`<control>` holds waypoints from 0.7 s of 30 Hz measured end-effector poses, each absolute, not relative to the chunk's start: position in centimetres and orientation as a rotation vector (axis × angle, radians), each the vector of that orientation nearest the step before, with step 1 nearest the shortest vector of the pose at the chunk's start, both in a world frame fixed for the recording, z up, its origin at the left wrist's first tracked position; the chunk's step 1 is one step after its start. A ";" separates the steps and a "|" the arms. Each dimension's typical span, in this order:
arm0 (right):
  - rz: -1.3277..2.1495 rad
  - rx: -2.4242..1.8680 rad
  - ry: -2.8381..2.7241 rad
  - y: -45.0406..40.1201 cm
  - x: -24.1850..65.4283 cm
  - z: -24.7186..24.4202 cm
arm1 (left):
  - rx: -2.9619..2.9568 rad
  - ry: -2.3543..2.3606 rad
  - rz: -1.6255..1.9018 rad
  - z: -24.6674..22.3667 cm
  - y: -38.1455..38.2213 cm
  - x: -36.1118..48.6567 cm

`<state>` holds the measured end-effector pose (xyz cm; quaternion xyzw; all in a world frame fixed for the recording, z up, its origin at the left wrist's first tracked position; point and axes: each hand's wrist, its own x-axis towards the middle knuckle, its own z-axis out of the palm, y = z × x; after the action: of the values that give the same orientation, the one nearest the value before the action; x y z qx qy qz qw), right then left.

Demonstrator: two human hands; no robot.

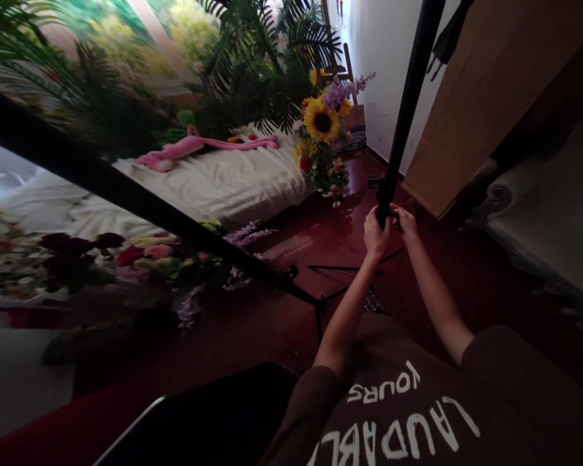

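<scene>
A black stand pole (410, 97) rises at the right of the view, with clamps along its lower part. My left hand (376, 232) is wrapped round the pole just below a clamp. My right hand (404, 222) is closed at a small black knob on the pole's right side, close beside my left hand. Both forearms reach forward from brown sleeves. A second black pole (140, 194) slants across the left and centre, its legs spreading on the dark red floor (291, 243).
A white-covered bed (233, 184) holds a pink plush toy (175, 152). Sunflowers (322, 120) stand by its end, and more flowers (146, 255) lie nearer at left. A cardboard box (476, 103) and a rolled pale rug (544, 207) are at right. A black panel (214, 421) lies below.
</scene>
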<state>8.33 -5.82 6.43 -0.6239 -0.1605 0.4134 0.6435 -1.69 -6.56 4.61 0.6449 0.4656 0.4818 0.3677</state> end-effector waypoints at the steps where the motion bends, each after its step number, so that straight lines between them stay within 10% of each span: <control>1: 0.912 -1.420 -0.379 -5.8 8.3 6.2 | 1.640 1.195 1.253 4.5 -7.3 -2.7; 12: 0.460 -1.498 -0.446 -5.7 7.0 4.0 | 1.301 1.782 2.055 7.4 -9.6 -18.9; 21: 0.621 -1.650 -0.407 -7.4 -3.0 0.2 | 1.010 2.108 1.960 0.5 -8.8 -25.8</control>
<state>-3.03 -7.37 0.17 -0.7171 -0.1770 0.2696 0.6179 -25.83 -8.82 0.55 0.3308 0.6903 0.6419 0.0455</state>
